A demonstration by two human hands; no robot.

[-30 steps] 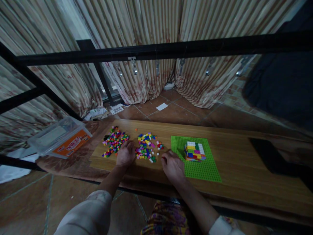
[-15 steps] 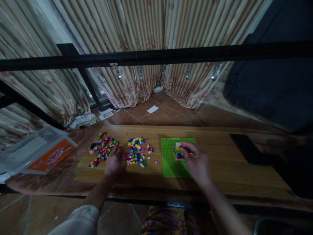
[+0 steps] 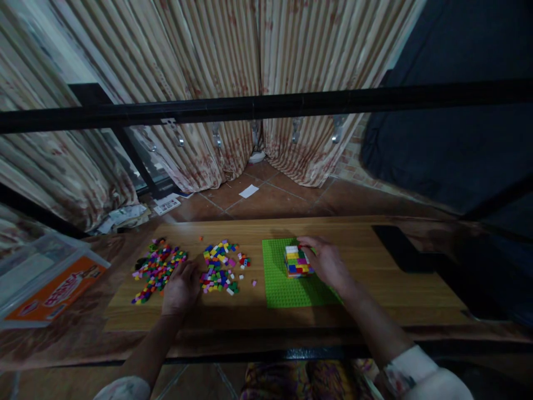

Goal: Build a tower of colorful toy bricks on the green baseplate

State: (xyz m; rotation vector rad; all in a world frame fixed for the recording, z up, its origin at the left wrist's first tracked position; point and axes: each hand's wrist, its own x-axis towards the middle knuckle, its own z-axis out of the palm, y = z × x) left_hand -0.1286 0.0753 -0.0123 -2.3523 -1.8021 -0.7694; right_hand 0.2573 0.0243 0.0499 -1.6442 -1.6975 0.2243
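On the green baseplate (image 3: 277, 291) stands a small block structure (image 3: 296, 263) built of coloured toy bricks, with a white row along its far side. My right hand (image 3: 327, 265) reaches over its right side. Thumb and index finger are closed at the far right corner, with a small red brick (image 3: 300, 246) showing between them. My left hand (image 3: 182, 289) lies between two heaps of loose bricks, fingers curled down. Whatever its fingertips hold is hidden. To its left spreads a dense brick pile (image 3: 160, 268); to its right lies a looser brick pile (image 3: 219, 271).
A clear plastic box (image 3: 54, 283) with an orange label stands left of the wooden board (image 3: 245, 319). A dark flat object (image 3: 402, 249) lies on the board's right end. Beyond, a black rail (image 3: 250, 104) crosses before striped curtains (image 3: 200, 50).
The view has shifted, so the board sits farther left. My right hand has drawn back to the right, uncovering more of the block structure. My left hand stays among the loose bricks.
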